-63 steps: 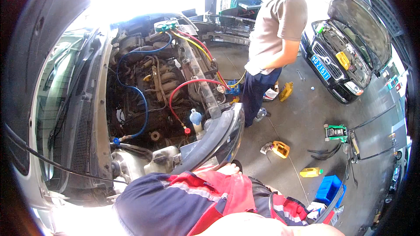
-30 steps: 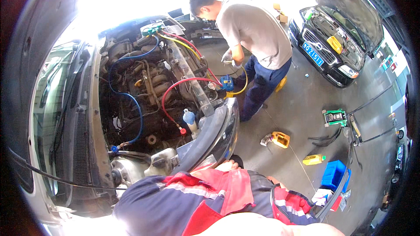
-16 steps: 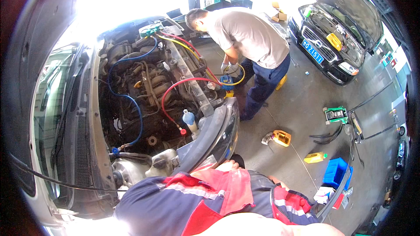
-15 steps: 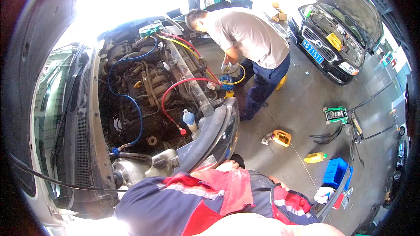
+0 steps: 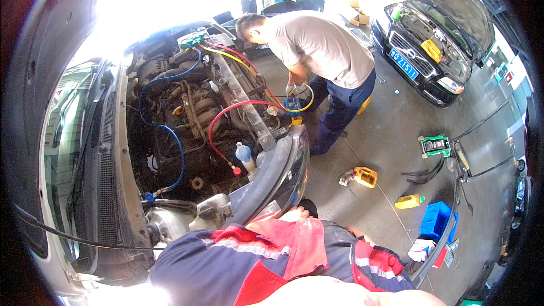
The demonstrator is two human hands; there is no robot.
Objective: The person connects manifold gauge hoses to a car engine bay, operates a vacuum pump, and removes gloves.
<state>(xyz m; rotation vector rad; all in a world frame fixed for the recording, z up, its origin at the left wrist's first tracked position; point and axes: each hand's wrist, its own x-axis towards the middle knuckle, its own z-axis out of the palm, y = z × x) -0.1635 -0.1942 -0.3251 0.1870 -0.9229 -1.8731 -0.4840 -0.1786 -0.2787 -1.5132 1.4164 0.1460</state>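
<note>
My left hand (image 5: 296, 213) shows only in part past my blue and red sleeve, close to the headlight (image 5: 290, 184) at the car's front corner; its fingers are mostly hidden. Of my right hand (image 5: 361, 234) just a sliver of skin shows beside the right sleeve, its fingers out of sight. Ahead of me lies the open engine bay (image 5: 187, 119). A blue hose (image 5: 182, 150) and a red hose (image 5: 241, 103) run through it from a green manifold gauge set (image 5: 192, 40). A light-blue-capped bottle (image 5: 245, 154) stands near the front edge.
A co-worker (image 5: 323, 45) bends over a blue device (image 5: 293, 105) with a yellow hose (image 5: 309, 100), gloved hands on it. On the floor are yellow jugs (image 5: 365, 177), a blue bin (image 5: 435, 220) and a green floor jack (image 5: 435, 145). Another car (image 5: 419, 56) stands hood-up at right.
The co-worker's head and arms have shifted slightly while bent at the blue device. The view has moved a little. My arms look unchanged.
</note>
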